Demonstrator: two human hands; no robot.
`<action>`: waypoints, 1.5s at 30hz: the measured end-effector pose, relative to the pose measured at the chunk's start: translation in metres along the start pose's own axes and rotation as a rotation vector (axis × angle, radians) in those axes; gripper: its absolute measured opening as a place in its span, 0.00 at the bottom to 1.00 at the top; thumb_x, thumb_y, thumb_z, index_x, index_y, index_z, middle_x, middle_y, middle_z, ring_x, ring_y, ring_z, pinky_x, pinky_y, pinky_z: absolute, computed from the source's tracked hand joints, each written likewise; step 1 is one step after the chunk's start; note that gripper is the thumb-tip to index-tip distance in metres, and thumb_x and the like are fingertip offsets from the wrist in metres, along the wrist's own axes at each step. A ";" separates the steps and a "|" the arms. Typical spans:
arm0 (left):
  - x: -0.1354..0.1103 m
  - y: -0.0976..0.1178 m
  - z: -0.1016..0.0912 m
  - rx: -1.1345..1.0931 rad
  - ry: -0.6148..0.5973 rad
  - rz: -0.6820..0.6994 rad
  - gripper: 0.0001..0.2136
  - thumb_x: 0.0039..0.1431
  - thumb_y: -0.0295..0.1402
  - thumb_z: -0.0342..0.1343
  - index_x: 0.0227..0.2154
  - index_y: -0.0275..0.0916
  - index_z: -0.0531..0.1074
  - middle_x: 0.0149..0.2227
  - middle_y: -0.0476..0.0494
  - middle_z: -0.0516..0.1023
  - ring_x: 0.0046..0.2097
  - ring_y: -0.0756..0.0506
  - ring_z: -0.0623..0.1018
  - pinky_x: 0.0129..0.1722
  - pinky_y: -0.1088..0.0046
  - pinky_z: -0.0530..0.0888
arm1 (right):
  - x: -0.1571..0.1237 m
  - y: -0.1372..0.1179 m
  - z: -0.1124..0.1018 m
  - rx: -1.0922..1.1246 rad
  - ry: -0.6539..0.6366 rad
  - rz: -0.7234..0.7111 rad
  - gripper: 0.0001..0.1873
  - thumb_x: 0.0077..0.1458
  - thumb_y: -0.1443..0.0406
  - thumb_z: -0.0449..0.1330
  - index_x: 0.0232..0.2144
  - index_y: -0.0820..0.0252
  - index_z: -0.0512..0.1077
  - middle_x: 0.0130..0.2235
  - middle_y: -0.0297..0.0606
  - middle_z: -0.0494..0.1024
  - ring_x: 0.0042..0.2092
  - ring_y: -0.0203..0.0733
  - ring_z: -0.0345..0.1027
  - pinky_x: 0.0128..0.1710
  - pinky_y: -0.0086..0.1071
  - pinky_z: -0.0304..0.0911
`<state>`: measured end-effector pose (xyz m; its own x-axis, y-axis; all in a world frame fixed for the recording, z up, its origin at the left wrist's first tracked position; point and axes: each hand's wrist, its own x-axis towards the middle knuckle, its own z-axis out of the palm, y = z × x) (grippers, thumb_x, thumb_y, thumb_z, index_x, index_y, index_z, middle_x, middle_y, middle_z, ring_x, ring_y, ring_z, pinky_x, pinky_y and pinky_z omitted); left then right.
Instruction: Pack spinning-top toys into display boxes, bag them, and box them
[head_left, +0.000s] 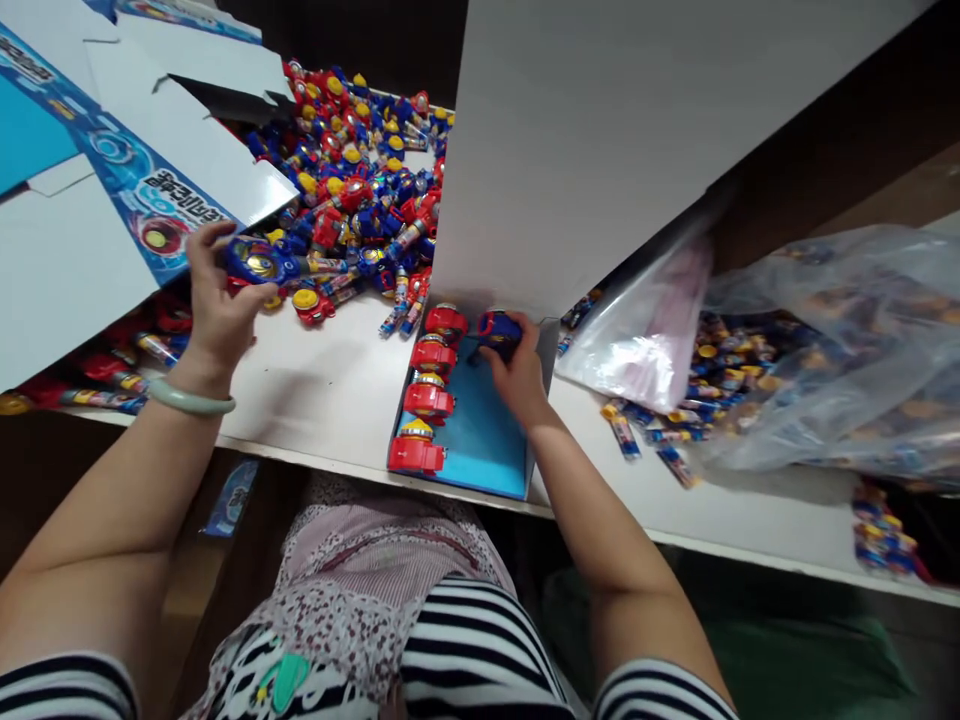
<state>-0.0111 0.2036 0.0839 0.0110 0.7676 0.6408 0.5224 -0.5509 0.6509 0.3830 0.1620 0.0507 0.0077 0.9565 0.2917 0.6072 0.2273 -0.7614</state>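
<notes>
My left hand (219,300), with a pale green bangle at the wrist, grips a blue toy (259,262) with a shiny round face and a printed tube attached. It is beside the toy pile on the left. My right hand (521,370) holds another blue toy (501,335) inside the open box (487,440), close to its back wall. Along the box's left side stand several red toys (427,398) in a row, with yellow and silver tops. The tall white box lid (570,150) rises behind my right hand.
A pile of red and blue toys (352,200) covers the back left of the white table (292,390). Printed flattened cartons (112,170) lie at far left. To the right, clear plastic bags (840,350) cover small printed tubes (720,360).
</notes>
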 end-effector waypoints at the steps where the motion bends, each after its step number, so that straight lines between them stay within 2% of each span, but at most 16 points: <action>1: -0.002 0.010 -0.004 -0.100 0.009 0.015 0.29 0.55 0.57 0.57 0.59 0.65 0.57 0.58 0.56 0.69 0.62 0.37 0.71 0.60 0.43 0.71 | -0.001 0.001 0.002 0.009 -0.043 0.017 0.31 0.57 0.64 0.58 0.61 0.59 0.55 0.57 0.50 0.74 0.52 0.50 0.74 0.55 0.48 0.70; 3: -0.003 0.031 -0.005 -0.253 0.019 0.040 0.24 0.55 0.56 0.56 0.55 0.67 0.61 0.55 0.59 0.73 0.61 0.38 0.73 0.56 0.46 0.76 | 0.000 0.001 0.002 -0.006 -0.133 0.054 0.32 0.57 0.66 0.57 0.62 0.60 0.54 0.57 0.50 0.74 0.51 0.51 0.75 0.55 0.50 0.70; 4: -0.002 0.043 -0.002 -0.290 -0.019 0.035 0.23 0.56 0.56 0.55 0.55 0.67 0.62 0.55 0.60 0.74 0.62 0.38 0.73 0.54 0.48 0.78 | 0.002 0.000 -0.002 -0.039 -0.175 0.061 0.33 0.57 0.66 0.57 0.63 0.60 0.55 0.57 0.50 0.74 0.52 0.52 0.75 0.56 0.51 0.69; 7: 0.007 0.085 0.016 -0.378 -0.113 0.049 0.27 0.55 0.56 0.56 0.57 0.61 0.62 0.57 0.55 0.73 0.59 0.39 0.75 0.49 0.55 0.80 | 0.007 -0.019 -0.028 -0.158 -0.200 -0.023 0.32 0.58 0.62 0.60 0.64 0.56 0.60 0.58 0.50 0.74 0.57 0.57 0.71 0.57 0.56 0.67; 10: 0.020 0.135 0.051 -0.423 -0.309 0.180 0.30 0.57 0.57 0.57 0.59 0.52 0.63 0.58 0.48 0.71 0.56 0.39 0.76 0.50 0.59 0.79 | 0.007 -0.061 -0.060 -0.055 -0.165 -0.224 0.39 0.58 0.52 0.62 0.68 0.48 0.54 0.62 0.45 0.69 0.59 0.55 0.69 0.54 0.51 0.72; 12: 0.027 0.163 0.079 -0.351 -0.473 0.281 0.29 0.61 0.57 0.52 0.61 0.50 0.61 0.59 0.46 0.69 0.58 0.38 0.74 0.54 0.58 0.77 | 0.005 -0.089 -0.077 0.077 -0.253 -0.331 0.49 0.56 0.50 0.64 0.71 0.43 0.43 0.68 0.40 0.60 0.57 0.50 0.71 0.51 0.44 0.75; 14: 0.032 0.179 0.106 -0.248 -0.556 0.338 0.29 0.63 0.54 0.51 0.63 0.49 0.58 0.60 0.44 0.68 0.61 0.37 0.72 0.57 0.58 0.75 | 0.002 -0.101 -0.087 0.142 -0.338 -0.362 0.53 0.55 0.50 0.66 0.72 0.42 0.39 0.71 0.39 0.54 0.53 0.46 0.73 0.50 0.40 0.75; 16: 0.035 0.180 0.126 -0.143 -0.544 0.348 0.32 0.63 0.51 0.54 0.66 0.46 0.54 0.62 0.40 0.66 0.62 0.36 0.70 0.60 0.57 0.73 | 0.000 -0.087 -0.093 0.149 -0.284 -0.329 0.48 0.54 0.51 0.66 0.70 0.43 0.47 0.69 0.38 0.58 0.51 0.45 0.73 0.49 0.40 0.76; 19: 0.036 0.159 0.147 0.022 -0.545 0.342 0.31 0.63 0.41 0.57 0.66 0.39 0.56 0.64 0.33 0.65 0.63 0.35 0.69 0.61 0.55 0.70 | -0.001 -0.030 -0.092 0.088 0.002 -0.248 0.39 0.51 0.52 0.69 0.61 0.47 0.60 0.58 0.38 0.69 0.50 0.46 0.73 0.48 0.41 0.75; 22: 0.032 0.138 0.161 0.200 -0.644 0.362 0.24 0.64 0.34 0.55 0.61 0.37 0.65 0.60 0.33 0.71 0.61 0.33 0.70 0.61 0.51 0.68 | -0.001 0.025 -0.081 0.039 0.201 -0.211 0.34 0.49 0.53 0.69 0.54 0.52 0.62 0.50 0.39 0.73 0.47 0.46 0.73 0.49 0.44 0.72; 24: 0.029 0.133 0.169 0.289 -0.690 0.361 0.20 0.64 0.32 0.54 0.58 0.38 0.69 0.58 0.36 0.74 0.60 0.33 0.71 0.60 0.51 0.67 | -0.001 0.042 -0.071 0.014 0.216 -0.193 0.30 0.52 0.53 0.66 0.53 0.54 0.61 0.48 0.42 0.73 0.47 0.48 0.73 0.50 0.45 0.71; 29: 0.025 0.129 0.181 0.311 -0.741 0.345 0.13 0.65 0.30 0.51 0.49 0.40 0.76 0.53 0.41 0.78 0.56 0.38 0.75 0.60 0.55 0.67 | -0.010 0.041 -0.063 -0.223 0.106 -0.170 0.26 0.55 0.55 0.64 0.54 0.54 0.64 0.52 0.46 0.75 0.53 0.54 0.70 0.56 0.52 0.66; 35: 0.027 0.125 0.181 0.276 -0.747 0.324 0.14 0.64 0.30 0.51 0.49 0.39 0.76 0.52 0.41 0.79 0.55 0.39 0.76 0.58 0.58 0.70 | -0.013 0.048 -0.069 -0.251 0.135 -0.162 0.28 0.57 0.55 0.61 0.58 0.55 0.64 0.53 0.47 0.74 0.55 0.55 0.68 0.57 0.53 0.65; 40: 0.026 0.126 0.181 0.247 -0.752 0.312 0.14 0.63 0.28 0.51 0.48 0.38 0.76 0.52 0.41 0.79 0.55 0.39 0.76 0.58 0.59 0.71 | -0.005 0.030 -0.078 -0.405 -0.126 -0.218 0.23 0.60 0.58 0.59 0.56 0.56 0.67 0.53 0.46 0.77 0.54 0.55 0.70 0.60 0.54 0.60; 42: 0.026 0.124 0.183 0.220 -0.741 0.303 0.14 0.62 0.27 0.52 0.48 0.38 0.76 0.52 0.41 0.78 0.55 0.39 0.76 0.58 0.58 0.71 | -0.005 0.021 -0.078 -0.503 -0.184 -0.195 0.23 0.62 0.61 0.55 0.59 0.57 0.66 0.53 0.48 0.76 0.54 0.55 0.69 0.61 0.56 0.56; 45: 0.027 0.121 0.187 0.206 -0.723 0.278 0.14 0.62 0.27 0.52 0.48 0.38 0.76 0.51 0.41 0.78 0.55 0.40 0.76 0.58 0.59 0.72 | -0.010 0.014 -0.074 -0.640 -0.122 -0.109 0.25 0.63 0.64 0.53 0.62 0.56 0.64 0.57 0.52 0.72 0.58 0.57 0.65 0.60 0.58 0.54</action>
<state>0.2114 0.2188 0.1041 0.6769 0.6722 0.3000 0.5657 -0.7358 0.3722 0.4507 0.1424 0.0799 -0.1481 0.9565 0.2515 0.9521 0.2066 -0.2253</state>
